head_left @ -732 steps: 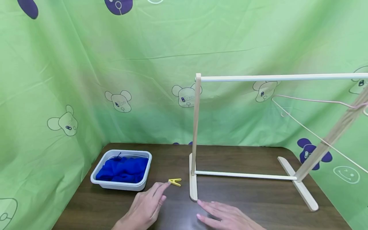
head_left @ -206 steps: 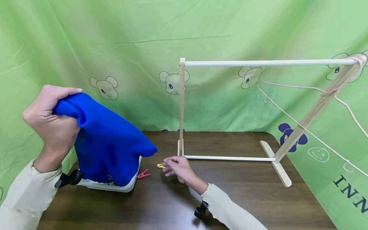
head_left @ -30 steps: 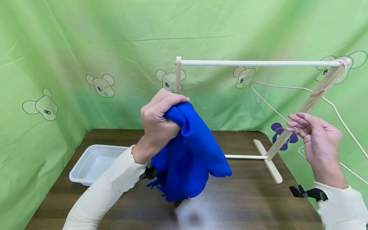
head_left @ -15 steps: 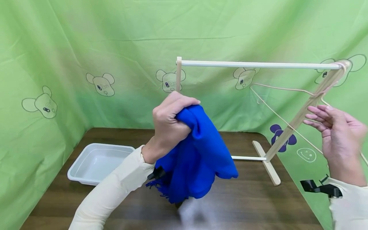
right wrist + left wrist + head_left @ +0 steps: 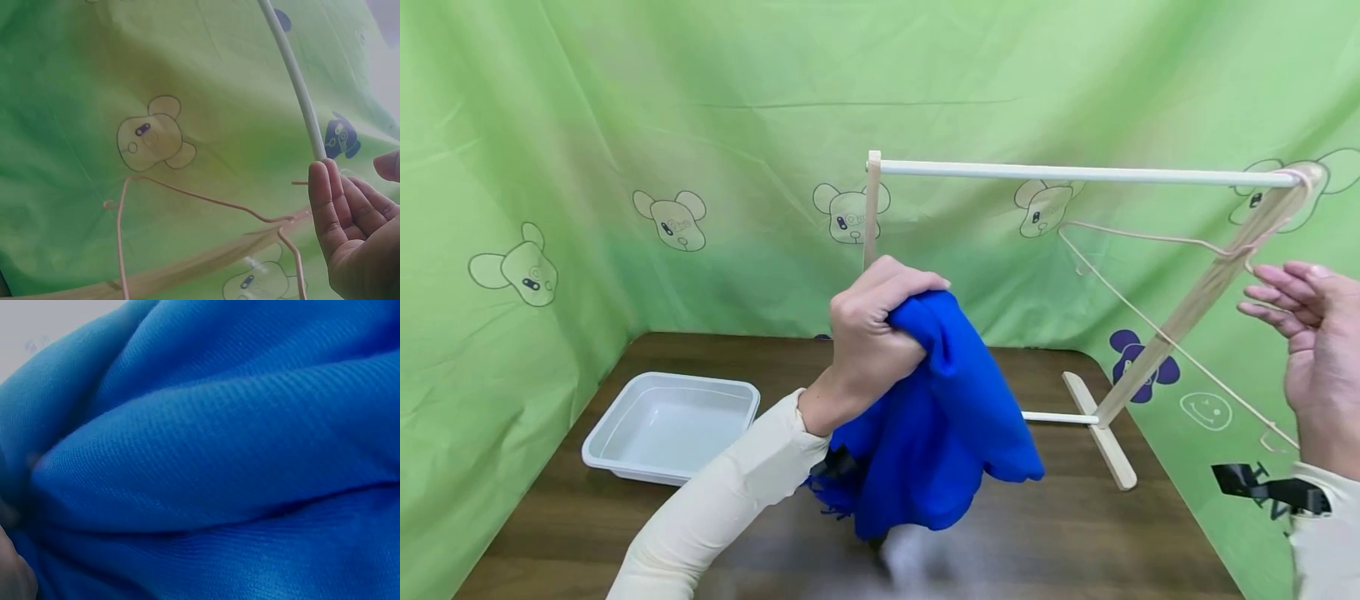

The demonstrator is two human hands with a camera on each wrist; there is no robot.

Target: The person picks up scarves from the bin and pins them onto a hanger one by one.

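Observation:
My left hand (image 5: 876, 329) grips a bunched blue scarf (image 5: 947, 425) in the middle of the head view. The scarf hangs in folds over the table, with a fringe at its lower left; its ribbed cloth (image 5: 212, 450) fills most of the left wrist view. My right hand (image 5: 1326, 350) is raised at the far right, palm showing, fingers loosely bent and holding nothing. Just left of those fingers is a pink wire hanger (image 5: 1157, 240), hooked at the right end of the rack's white top rail (image 5: 1060, 172). The right wrist view shows the same hanger (image 5: 212, 200) beside the hand.
A white plastic basin (image 5: 670, 425) stands at the left of the dark wooden table (image 5: 542, 533), with nothing in it. The rack's right post (image 5: 1202, 300) leans outward above its wooden foot (image 5: 1101, 433). The scarf and left hand cover most of the left post. A green printed curtain surrounds the table.
Over the last second the left hand has carried the scarf a little right and down. The right hand has moved right, toward the hanger's neck. Earlier, the scarf lay in the basin.

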